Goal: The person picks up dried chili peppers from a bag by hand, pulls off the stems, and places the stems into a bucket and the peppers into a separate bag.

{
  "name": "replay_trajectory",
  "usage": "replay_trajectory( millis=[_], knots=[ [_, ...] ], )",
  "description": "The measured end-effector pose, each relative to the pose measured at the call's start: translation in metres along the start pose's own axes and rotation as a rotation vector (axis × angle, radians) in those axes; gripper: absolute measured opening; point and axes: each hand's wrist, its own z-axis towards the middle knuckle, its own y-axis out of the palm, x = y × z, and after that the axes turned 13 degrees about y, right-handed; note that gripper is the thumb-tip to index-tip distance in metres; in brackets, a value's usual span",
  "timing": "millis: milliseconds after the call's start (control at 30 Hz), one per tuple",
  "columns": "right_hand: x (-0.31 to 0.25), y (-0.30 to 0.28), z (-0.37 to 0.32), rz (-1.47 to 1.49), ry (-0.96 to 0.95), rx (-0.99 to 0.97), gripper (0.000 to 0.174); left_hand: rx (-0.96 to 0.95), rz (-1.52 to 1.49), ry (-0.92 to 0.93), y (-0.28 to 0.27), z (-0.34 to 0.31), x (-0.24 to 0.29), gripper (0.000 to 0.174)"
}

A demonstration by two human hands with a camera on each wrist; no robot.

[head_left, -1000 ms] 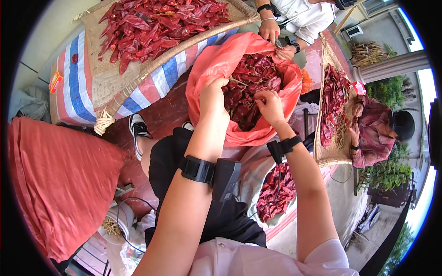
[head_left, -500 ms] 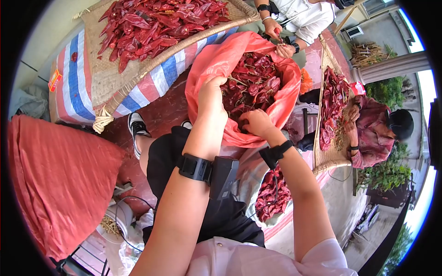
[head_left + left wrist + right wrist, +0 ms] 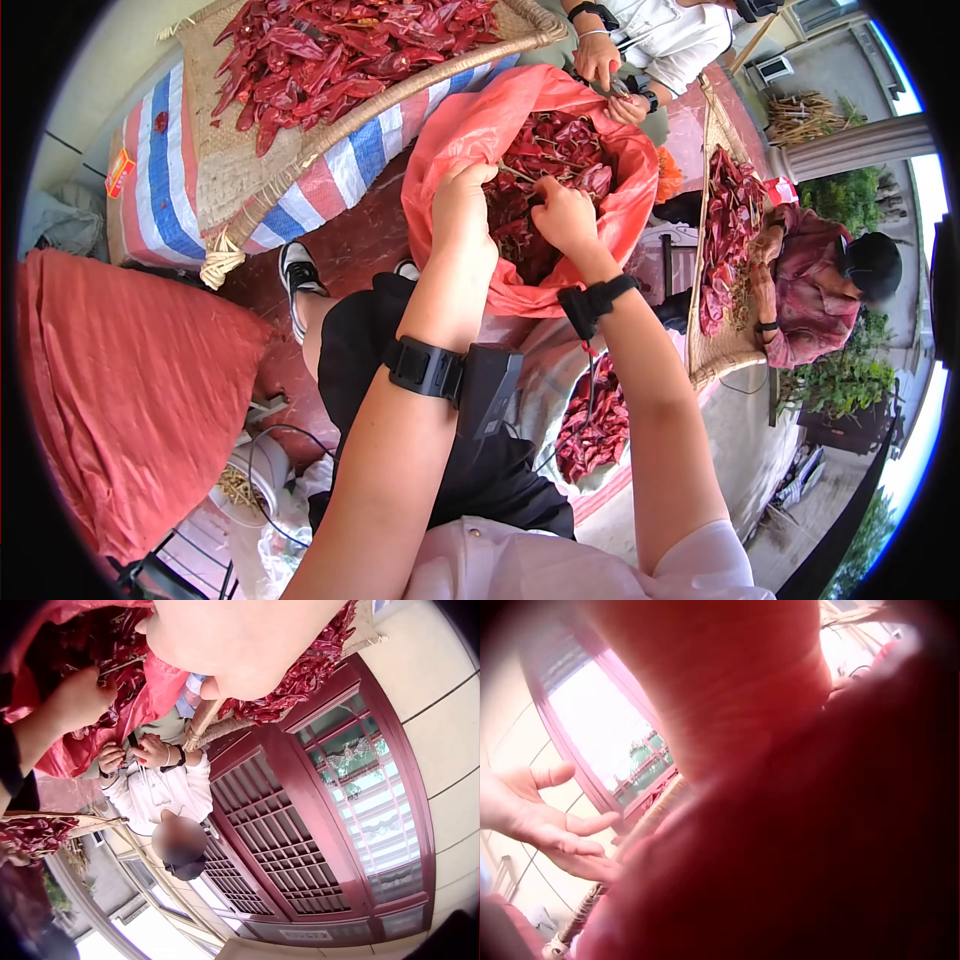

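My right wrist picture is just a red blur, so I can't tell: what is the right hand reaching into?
Observer: The right hand is down inside a red plastic bag full of dried chillies.
Child: Where is the other hand?
Observer: The left hand is at the near rim of the bag, just beside the right one.
Child: Is anybody else there?
Observer: Yes, another person's hands are at the far rim of the same bag.
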Motion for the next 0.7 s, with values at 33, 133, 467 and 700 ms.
replay_trajectory(
  millis=[33, 133, 467, 700],
  knots=[
    [-0.008, 0.009, 0.005, -0.034, 0.018, 0.062, 0.038, 0.014, 0.002, 0.002, -0.002, -0.001, 0.002, 0.012],
    [-0.022, 0.022, 0.019, -0.085, 0.01, -0.044, 0.047, 0.046, 0.032, -0.015, -0.001, 0.0, 0.002, 0.014],
    [0.008, 0.012, -0.001, 0.248, -0.124, 0.171, 0.006, 0.037, 0.083, -0.057, 0.001, -0.001, -0.002, 0.012],
    [0.013, -0.044, -0.007, 0.127, -0.127, 0.533, 0.01, -0.165, 0.076, -0.227, -0.002, -0.007, -0.01, 0.057]
  ],
)
